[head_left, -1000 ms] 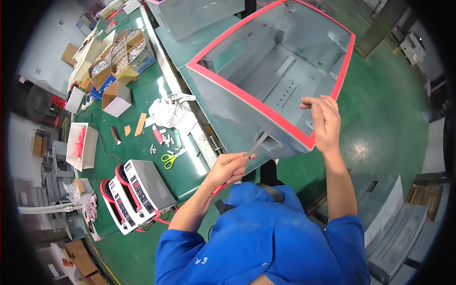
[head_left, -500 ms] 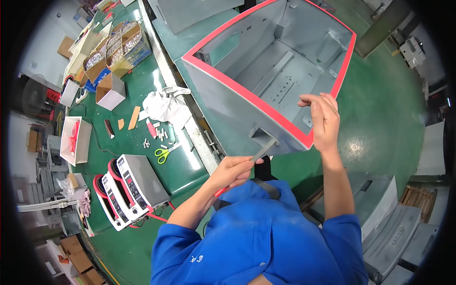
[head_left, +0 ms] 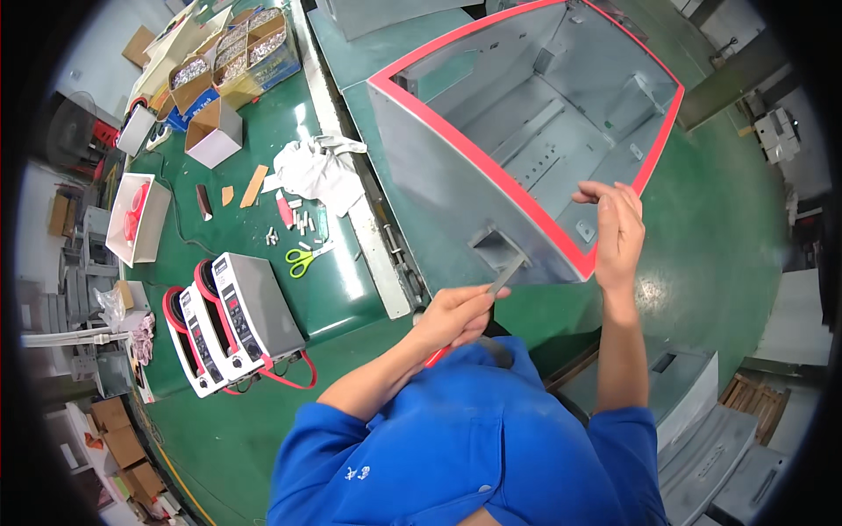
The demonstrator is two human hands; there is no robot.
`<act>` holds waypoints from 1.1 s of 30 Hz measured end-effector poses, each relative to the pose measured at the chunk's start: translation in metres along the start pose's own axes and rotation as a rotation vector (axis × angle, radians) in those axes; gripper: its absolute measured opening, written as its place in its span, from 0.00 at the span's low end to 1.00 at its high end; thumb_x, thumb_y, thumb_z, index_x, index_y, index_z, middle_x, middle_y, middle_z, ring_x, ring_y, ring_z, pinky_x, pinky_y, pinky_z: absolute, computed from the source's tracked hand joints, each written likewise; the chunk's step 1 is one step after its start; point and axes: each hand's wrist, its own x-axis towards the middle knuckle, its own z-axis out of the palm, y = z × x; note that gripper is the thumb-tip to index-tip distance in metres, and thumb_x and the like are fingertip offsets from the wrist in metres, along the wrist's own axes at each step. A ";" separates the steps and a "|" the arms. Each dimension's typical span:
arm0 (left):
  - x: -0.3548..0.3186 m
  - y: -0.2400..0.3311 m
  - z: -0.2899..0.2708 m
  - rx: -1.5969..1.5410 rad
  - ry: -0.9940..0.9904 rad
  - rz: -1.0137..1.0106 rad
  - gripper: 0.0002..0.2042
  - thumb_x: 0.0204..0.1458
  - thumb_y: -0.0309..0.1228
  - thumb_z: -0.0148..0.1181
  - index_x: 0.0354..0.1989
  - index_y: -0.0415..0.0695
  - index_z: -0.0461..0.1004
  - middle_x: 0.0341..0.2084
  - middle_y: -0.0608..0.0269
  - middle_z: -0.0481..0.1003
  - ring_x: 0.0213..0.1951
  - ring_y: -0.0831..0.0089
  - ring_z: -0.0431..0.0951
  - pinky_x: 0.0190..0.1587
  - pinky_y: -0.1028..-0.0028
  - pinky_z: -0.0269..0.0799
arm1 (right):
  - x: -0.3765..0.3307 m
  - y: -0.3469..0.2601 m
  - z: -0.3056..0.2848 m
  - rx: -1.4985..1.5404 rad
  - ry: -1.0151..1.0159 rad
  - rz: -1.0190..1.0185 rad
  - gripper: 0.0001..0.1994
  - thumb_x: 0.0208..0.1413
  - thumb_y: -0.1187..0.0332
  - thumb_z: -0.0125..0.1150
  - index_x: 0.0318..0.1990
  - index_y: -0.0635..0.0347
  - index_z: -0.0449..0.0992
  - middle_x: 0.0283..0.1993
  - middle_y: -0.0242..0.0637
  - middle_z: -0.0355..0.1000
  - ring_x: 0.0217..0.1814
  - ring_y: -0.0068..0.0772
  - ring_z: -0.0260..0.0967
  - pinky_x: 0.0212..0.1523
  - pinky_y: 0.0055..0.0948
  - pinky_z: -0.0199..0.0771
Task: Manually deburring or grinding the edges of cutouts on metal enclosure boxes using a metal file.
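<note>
Now, line by line:

Left hand: the left hand (head_left: 456,314) is closed around a thin flat blade tool (head_left: 503,280) with a red handle, its fingers curled tight on the handle.
Tool tip: the blade points up and right and touches the grey box just beside a small square recess at the near lower corner.
Right hand: the right hand (head_left: 617,230) rests on the near right rim of the box, fingers bent and close together, pinching the red strip at the corner.
Box: the large grey metal box (head_left: 526,131) lies tilted on the green table (head_left: 263,289), its open side facing up, with red tape (head_left: 474,158) running round the rim.
Left of the box: a crumpled white cloth (head_left: 317,171), green-handled scissors (head_left: 299,259) and small white pieces lie on the table.
Near left edge: two white machines (head_left: 230,320) with red tape rolls stand side by side.
Far left corner: open cardboard boxes (head_left: 230,53) hold small parts.
Clothing: blue sleeves.
</note>
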 end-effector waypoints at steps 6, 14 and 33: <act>0.015 0.000 0.009 0.017 0.023 0.032 0.15 0.56 0.29 0.39 0.49 0.35 0.63 0.09 0.75 0.54 0.09 0.87 0.52 0.12 0.85 0.48 | -0.002 0.001 0.002 0.004 -0.009 -0.005 0.13 0.53 0.69 0.39 0.32 0.64 0.72 0.26 0.35 0.71 0.29 0.29 0.64 0.51 0.35 0.53; 0.017 -0.008 0.011 0.055 0.031 0.086 0.15 0.56 0.32 0.41 0.47 0.36 0.65 0.09 0.75 0.57 0.10 0.87 0.54 0.12 0.84 0.48 | -0.001 0.000 0.002 0.000 -0.020 0.003 0.12 0.53 0.70 0.39 0.33 0.64 0.72 0.26 0.35 0.71 0.31 0.30 0.65 0.50 0.34 0.54; 0.012 -0.063 -0.046 1.686 0.292 0.516 0.15 0.42 0.25 0.45 0.42 0.39 0.61 0.15 0.53 0.70 0.19 0.59 0.73 0.18 0.63 0.66 | 0.000 -0.012 0.001 -0.029 0.001 -0.026 0.12 0.53 0.72 0.39 0.31 0.63 0.72 0.24 0.33 0.70 0.29 0.30 0.64 0.47 0.31 0.55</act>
